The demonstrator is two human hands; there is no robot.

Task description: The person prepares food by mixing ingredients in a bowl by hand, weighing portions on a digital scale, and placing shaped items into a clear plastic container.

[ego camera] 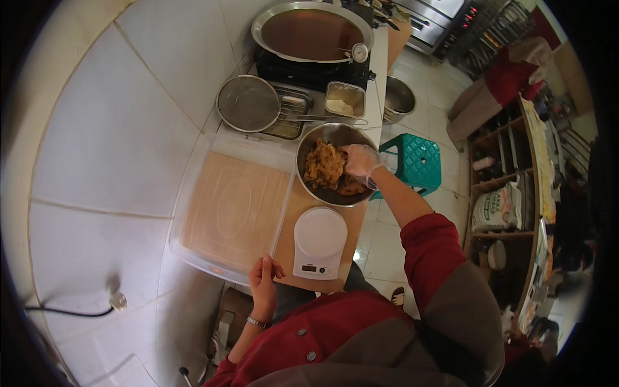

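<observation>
My right hand, in a clear plastic glove, reaches into a steel mixing bowl. Its fingers press into a lumpy golden-brown mixture and are partly hidden by it. Just in front of my body, my left hand is bare and loosely bent, with nothing in it. It hovers by the near corner of a clear plastic tub. Between that tub and the table's right edge lies a white digital kitchen scale, its round platform bare and its display toward me.
Beyond the bowl are a mesh strainer and a square metal container of pale powder. A wide pan of brown liquid with a dial thermometer sits on a black stove. A green stool stands right; a person is farther off.
</observation>
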